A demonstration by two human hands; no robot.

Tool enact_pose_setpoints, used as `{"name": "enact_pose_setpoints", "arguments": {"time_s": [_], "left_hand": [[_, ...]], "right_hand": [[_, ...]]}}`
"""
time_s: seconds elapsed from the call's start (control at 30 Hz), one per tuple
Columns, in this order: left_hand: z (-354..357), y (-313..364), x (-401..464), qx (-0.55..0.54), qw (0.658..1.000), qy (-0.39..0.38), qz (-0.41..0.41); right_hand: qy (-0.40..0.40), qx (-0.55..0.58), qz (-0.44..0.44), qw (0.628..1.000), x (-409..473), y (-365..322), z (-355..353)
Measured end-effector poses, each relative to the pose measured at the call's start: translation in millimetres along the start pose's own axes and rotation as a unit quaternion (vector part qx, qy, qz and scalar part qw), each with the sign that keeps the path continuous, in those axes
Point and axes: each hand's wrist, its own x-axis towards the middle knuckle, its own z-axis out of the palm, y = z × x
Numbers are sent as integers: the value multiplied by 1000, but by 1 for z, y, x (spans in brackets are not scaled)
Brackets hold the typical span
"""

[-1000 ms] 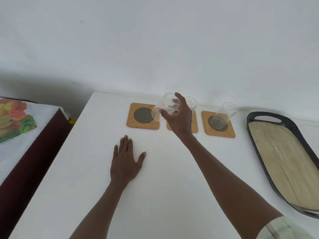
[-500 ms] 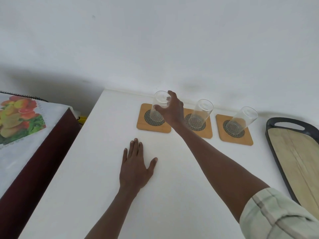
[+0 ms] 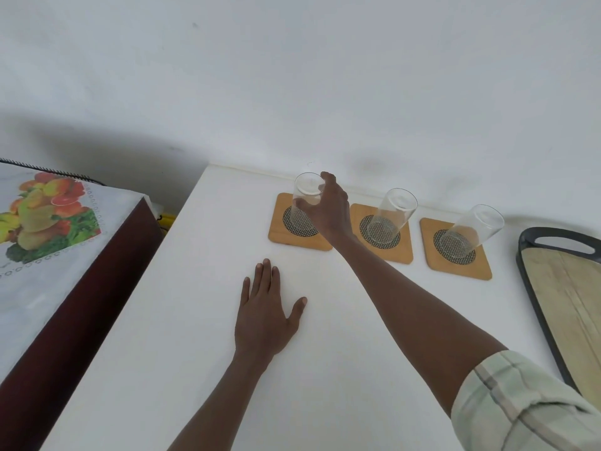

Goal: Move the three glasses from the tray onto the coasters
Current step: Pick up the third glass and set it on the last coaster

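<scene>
Three square wooden coasters with dark mesh centres lie in a row near the wall. A clear glass (image 3: 304, 203) stands on the left coaster (image 3: 286, 237), and my right hand (image 3: 330, 209) is wrapped around its right side. A second glass (image 3: 392, 214) stands on the middle coaster (image 3: 405, 252). The third glass (image 3: 471, 231) stands on the right coaster (image 3: 481, 271). My left hand (image 3: 265, 315) rests flat on the white table, fingers apart, holding nothing. The tray (image 3: 533, 278), dark-rimmed with a wooden base, sits at the right and shows no glass on it.
The white table (image 3: 182, 320) meets the wall just behind the coasters. To the left, past a gap, stands a lower dark-sided cabinet (image 3: 81, 304) covered by a cloth with a fruit print. The tray runs out of the right edge of view.
My right hand carried the glass leftward and down from the air onto the left coaster. The left hand stayed flat on the table. The view shifted left.
</scene>
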Motion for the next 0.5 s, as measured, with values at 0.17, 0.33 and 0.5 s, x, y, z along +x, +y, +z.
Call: {"name": "enact_pose_setpoints", "arguments": {"time_s": [0.17, 0.33, 0.5], "left_hand": [[0, 0, 1, 3, 1000, -3, -3], [0, 0, 1, 2, 1000, 3, -3], [1, 0, 1, 3, 1000, 2, -4]], "right_hand": [[5, -6, 2, 1000, 0, -2, 2], [13, -3, 1, 1000, -1, -2, 3], [16, -2, -1, 1000, -1, -3, 4]]}}
